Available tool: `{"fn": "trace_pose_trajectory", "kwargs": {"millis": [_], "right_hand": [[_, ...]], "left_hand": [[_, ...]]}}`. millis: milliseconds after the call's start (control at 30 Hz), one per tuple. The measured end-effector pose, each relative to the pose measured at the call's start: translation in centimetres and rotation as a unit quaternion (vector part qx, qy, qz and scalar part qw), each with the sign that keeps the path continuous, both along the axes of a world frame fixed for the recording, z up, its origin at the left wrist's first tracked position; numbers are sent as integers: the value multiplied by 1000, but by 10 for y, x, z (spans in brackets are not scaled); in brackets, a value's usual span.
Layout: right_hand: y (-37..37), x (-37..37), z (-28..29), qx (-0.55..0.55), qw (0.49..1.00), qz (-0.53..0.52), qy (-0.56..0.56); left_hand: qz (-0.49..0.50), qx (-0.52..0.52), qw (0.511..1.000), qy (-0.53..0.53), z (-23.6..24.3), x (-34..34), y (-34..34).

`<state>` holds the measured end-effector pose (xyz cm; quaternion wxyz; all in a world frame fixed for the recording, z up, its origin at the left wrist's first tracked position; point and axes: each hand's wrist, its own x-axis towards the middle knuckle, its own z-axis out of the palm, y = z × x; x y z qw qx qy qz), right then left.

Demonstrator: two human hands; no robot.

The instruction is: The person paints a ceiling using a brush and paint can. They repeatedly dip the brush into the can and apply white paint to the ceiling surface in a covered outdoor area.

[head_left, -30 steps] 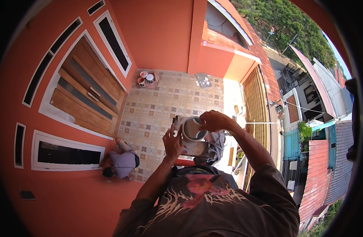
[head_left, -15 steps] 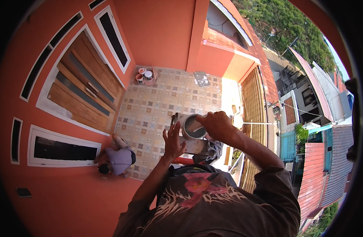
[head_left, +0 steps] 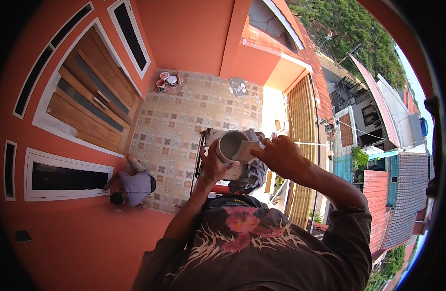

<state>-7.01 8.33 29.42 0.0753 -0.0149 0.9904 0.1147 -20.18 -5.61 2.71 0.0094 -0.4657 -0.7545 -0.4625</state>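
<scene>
A round pail [head_left: 219,149] with grey paste inside stands tilted in front of me. My left hand [head_left: 215,162] is wrapped round its near left side, thumb toward the front. In my right hand [head_left: 281,156] is a putty knife [head_left: 248,151] with a broad, pale, smeared blade, which lies against the pail's right rim. Its handle is hidden in my fingers. Beneath the pail is a worn wooden platform [head_left: 237,171], and a grey rag [head_left: 254,172] hangs over its right side.
At the left a person [head_left: 135,188] crouches by a low window in the orange wall. Paint buckets [head_left: 168,81] stand in the far corner on the patterned tile floor [head_left: 179,121]. A stained grey sheet [head_left: 238,87] lies farther back. A bamboo blind [head_left: 300,111] hangs at the right.
My left hand has gone from open beside the pail to holding its side. The pail now tilts more, and the putty knife has moved from inside it to its right rim.
</scene>
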Motion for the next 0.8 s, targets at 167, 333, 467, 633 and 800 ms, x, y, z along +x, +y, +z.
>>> {"fn": "trace_pose_trajectory", "kwargs": {"millis": [167,333,467,633,800], "right_hand": [[-1,3,10,-24,998,-26,-42],[-4,4,13,-12,998,-23,-54],[-3,7,26,-7,998,-24,-56],[12,10,46,-54,985,-136,-87],[42,10,12,-258,940,-224,-22]], "left_hand": [[-17,-19,1000,-8,4,-2,-1],[-13,-19,999,-23,5,-2,-2],[-11,-31,999,-24,4,-2,-3],[-8,-25,999,-21,2,-2,-3],[-8,-39,999,-16,-1,-2,-2]]}}
